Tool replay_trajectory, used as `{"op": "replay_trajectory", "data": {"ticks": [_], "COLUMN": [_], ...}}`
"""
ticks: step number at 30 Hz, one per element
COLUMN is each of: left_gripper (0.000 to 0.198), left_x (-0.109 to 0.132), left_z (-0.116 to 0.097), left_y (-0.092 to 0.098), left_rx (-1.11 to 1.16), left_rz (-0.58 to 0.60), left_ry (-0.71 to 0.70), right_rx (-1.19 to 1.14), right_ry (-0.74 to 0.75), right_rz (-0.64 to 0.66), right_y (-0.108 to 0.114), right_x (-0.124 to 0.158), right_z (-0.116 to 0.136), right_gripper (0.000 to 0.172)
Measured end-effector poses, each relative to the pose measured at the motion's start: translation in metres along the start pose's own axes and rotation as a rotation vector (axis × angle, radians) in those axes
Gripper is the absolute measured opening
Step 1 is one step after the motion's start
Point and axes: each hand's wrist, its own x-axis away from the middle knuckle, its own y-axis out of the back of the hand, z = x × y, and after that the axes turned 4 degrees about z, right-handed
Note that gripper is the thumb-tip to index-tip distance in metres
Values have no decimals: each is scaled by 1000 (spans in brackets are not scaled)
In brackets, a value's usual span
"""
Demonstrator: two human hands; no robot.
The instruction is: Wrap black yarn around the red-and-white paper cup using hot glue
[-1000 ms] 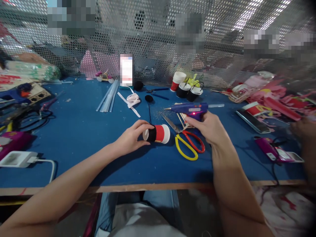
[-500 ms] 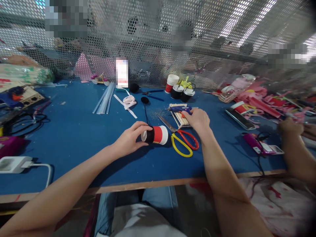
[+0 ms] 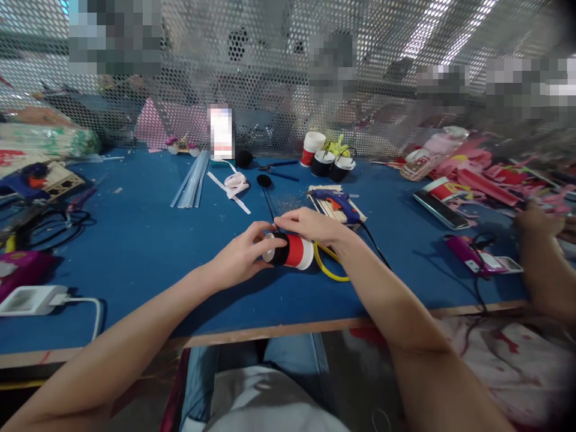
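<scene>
A red and white paper cup point(image 3: 297, 252) with a black band lies on its side on the blue table point(image 3: 148, 240). My left hand point(image 3: 240, 257) grips its bottom end, fingers curled round it. From the right, my right hand point(image 3: 310, 225) reaches over the cup, its fingertips pressed on the black band. A black strip point(image 3: 269, 204) runs from the cup back to a black pom-pom point(image 3: 263, 180). The blue glue gun point(image 3: 335, 200) lies on a pile of wooden sticks behind my right hand. Yellow and red scissors point(image 3: 326, 264) show partly under my right wrist.
Glue sticks point(image 3: 191, 183), white ribbon point(image 3: 236, 183) and finished cups point(image 3: 330, 162) lie toward the mesh wall. Cables, a power adapter point(image 3: 27, 299) and a purple device point(image 3: 18, 264) crowd the left edge. Another person's hand point(image 3: 537, 222), a phone point(image 3: 438, 210) and pink scraps are on the right.
My right hand set the glue gun down on the sticks, then came left onto the cup's black band. My left hand stayed on the cup.
</scene>
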Motion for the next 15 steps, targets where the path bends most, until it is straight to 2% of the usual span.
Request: {"op": "replay_trajectory", "data": {"ticks": [4,7,12,15], "left_gripper": [44,44,43,43], "left_x": [1,2,2,1], "left_z": [2,3,2,0], "left_y": [-2,-3,-4,-3], "left_rx": [9,36,28,7], "left_rz": [28,57,69,76], "left_ry": [11,13,-2,-15], "right_rx": [-198,-188,38,1], "right_ry": [33,65,-33,-64], "right_rz": [-120,-179,-214,-120], "right_y": [-5,-7,-7,-8], "right_x": [1,5,6,6], "right_z": [-10,-12,-14,-15], "right_gripper": [28,27,49,59]}}
